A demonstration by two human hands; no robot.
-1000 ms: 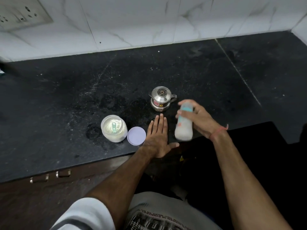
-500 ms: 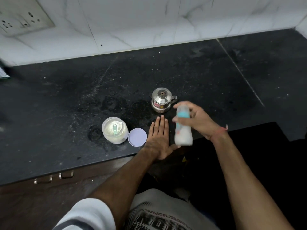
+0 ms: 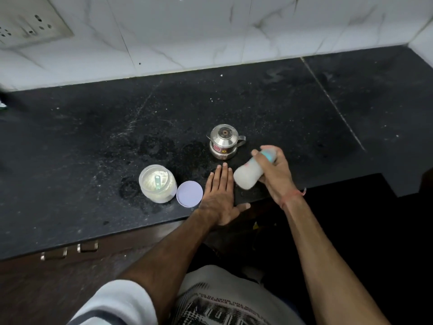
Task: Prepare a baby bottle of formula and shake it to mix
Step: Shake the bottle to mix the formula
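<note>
Mid-shake, by the look of it: baby bottle (image 3: 248, 176) tipped on a slant just right of frame centre, base toward the lower left, teal collar toward the upper right, outline smeared with motion. Wrapped around its upper half by the right hand (image 3: 271, 171), fingers curled over the collar, likely to keep the top sealed while the milky contents slosh. Held clear above the dark surface (image 3: 93, 137), not resting on it.

Left hand (image 3: 219, 195) flat, palm down, fingers straight and together, thumb splayed over the front edge; holding nothing, probably bracing the body during the shake.

Left of that hand, a round pale lid (image 3: 189, 193) lying flat, touching or nearly touching the open powder jar (image 3: 157, 183), a green scoop (image 3: 157, 182) standing in the powder. Left uncapped, so probably measuring is done but tidying is not. Behind the hands, a small steel pot (image 3: 224, 141) with lid on and spout to the right, near the swinging bottle: the one thing liable to be knocked. White tiled wall (image 3: 210, 31) along the top, switch plate (image 3: 28, 22) at upper left.
</note>
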